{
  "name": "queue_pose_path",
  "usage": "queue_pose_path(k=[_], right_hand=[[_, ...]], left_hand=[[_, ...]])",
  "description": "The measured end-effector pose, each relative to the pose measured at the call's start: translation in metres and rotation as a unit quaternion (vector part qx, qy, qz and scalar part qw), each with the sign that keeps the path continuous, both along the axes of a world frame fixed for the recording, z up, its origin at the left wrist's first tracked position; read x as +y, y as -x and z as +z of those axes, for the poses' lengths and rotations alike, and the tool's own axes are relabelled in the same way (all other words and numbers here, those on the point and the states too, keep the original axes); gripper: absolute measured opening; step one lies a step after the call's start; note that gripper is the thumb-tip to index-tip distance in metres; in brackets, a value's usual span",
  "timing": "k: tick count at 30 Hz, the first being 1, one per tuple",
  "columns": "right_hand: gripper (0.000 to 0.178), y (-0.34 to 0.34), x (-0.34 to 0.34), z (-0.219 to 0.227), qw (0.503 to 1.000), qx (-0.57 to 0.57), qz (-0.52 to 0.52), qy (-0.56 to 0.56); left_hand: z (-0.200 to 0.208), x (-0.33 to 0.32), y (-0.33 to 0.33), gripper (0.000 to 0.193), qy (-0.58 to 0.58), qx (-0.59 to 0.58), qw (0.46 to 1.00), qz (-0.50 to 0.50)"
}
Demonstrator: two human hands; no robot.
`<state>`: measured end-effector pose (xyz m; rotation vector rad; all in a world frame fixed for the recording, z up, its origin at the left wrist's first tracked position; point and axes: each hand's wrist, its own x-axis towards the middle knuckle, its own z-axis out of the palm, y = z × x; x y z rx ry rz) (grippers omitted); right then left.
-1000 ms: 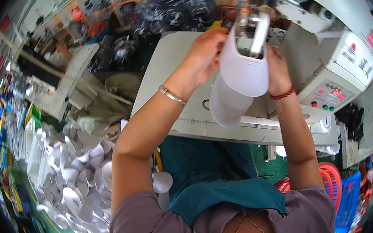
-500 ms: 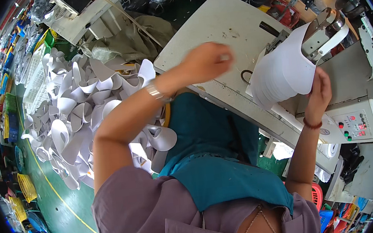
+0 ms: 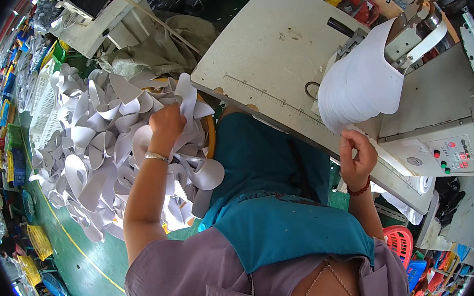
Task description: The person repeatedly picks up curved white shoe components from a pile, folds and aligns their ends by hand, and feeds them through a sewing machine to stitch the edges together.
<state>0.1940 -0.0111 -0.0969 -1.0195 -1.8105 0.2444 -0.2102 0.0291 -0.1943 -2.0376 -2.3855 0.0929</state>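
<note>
My left hand is down among the loose, curled white pieces on my left. Its fingers are closed at the edge of a curved white piece, partly hidden by the hand. By the machine, my right hand has its fingers curled together, their tips at the lower edge of a fanned stack of flat white pieces. The stack hangs over the machine's arm, beneath the metal head. Whether the fingertips pinch one piece or several cannot be seen.
A pale worktable with a printed ruler scale lies ahead. The machine's control panel with coloured buttons stands at right. A yellow rim shows beside the pile. A red basket stands at lower right, and a sack lies behind the pile.
My left hand has swung from over the table's near edge down left into the pile. My right hand has slid from the stack's right side to its lower edge.
</note>
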Motion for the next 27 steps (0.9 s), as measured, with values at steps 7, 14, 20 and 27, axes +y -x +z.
queue_pose_path(k=[7, 14, 20, 27], right_hand=[[0.010, 0.001, -0.013, -0.011, 0.999, -0.005, 0.006, 0.038], [0.011, 0.015, -0.009, -0.014, 0.995, 0.005, 0.075, 0.062], [0.010, 0.036, -0.005, -0.019, 0.979, 0.045, 0.136, 0.146], [0.028, 0.052, 0.003, -0.003, 0.929, 0.108, 0.219, 0.277]], left_hand=[[0.000, -0.013, -0.012, 0.013, -0.119, 0.050, 0.985, -0.117], [0.068, -0.056, -0.068, 0.006, -0.007, -0.188, 0.964, -0.189], [0.101, -0.079, -0.103, 0.011, -0.070, -0.226, 0.916, -0.323], [0.107, -0.080, -0.147, 0.006, -0.043, -0.389, 0.791, -0.471]])
